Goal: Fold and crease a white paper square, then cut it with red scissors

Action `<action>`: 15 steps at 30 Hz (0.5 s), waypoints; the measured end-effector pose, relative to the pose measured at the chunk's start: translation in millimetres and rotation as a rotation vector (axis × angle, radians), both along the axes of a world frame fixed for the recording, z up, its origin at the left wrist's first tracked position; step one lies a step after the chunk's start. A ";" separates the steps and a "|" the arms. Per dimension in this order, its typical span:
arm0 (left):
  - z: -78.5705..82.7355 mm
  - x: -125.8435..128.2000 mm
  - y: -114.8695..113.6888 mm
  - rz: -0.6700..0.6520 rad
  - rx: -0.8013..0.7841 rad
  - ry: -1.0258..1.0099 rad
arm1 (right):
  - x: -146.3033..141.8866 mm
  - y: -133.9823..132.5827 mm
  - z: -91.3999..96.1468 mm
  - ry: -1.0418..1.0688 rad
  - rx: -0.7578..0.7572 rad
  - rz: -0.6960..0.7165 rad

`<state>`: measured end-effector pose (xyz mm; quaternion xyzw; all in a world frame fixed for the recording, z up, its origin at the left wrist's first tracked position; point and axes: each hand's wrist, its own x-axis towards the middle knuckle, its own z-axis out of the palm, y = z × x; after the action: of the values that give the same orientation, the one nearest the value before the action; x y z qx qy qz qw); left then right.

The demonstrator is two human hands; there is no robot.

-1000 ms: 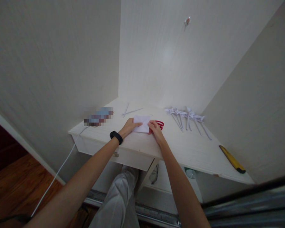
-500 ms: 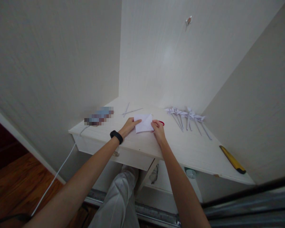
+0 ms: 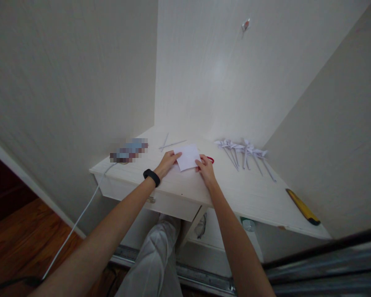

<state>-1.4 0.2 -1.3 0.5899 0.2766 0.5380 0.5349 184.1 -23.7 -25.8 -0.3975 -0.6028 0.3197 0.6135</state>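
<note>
A small white sheet of paper (image 3: 189,156) lies on the white desk (image 3: 250,194), lifted a little at its far side. My left hand (image 3: 167,161), with a black band on the wrist, grips the paper's left edge between its fingertips. My right hand (image 3: 205,168) pinches the paper's right lower corner. Red-handled scissors (image 3: 209,159) lie just behind my right hand, mostly hidden by it.
Several white paper pinwheels on sticks (image 3: 245,154) lie at the back right. Two thin white sticks (image 3: 170,143) lie at the back. A yellow utility knife (image 3: 303,207) rests near the right edge. A blurred object (image 3: 129,151) with a white cable (image 3: 77,222) sits at the left corner.
The paper has been unfolded and turned from a flat folded piece into a wider tilted sheet. My right hand has moved over the scissors, hiding more of them.
</note>
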 end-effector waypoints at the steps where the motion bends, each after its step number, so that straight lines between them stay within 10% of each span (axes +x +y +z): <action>1: 0.4 0.1 -0.4 -0.002 -0.009 -0.008 | 0.9 0.0 0.4 0.010 0.005 -0.006; 15: 4.8 0.5 -3.4 -0.085 -0.083 -0.139 | 0.3 0.6 -0.4 0.051 -0.068 0.027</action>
<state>-1.0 -3.1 3.5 0.5397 0.2356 0.5427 0.5990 184.5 -23.1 -26.2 -0.4018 -0.5812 0.3583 0.6102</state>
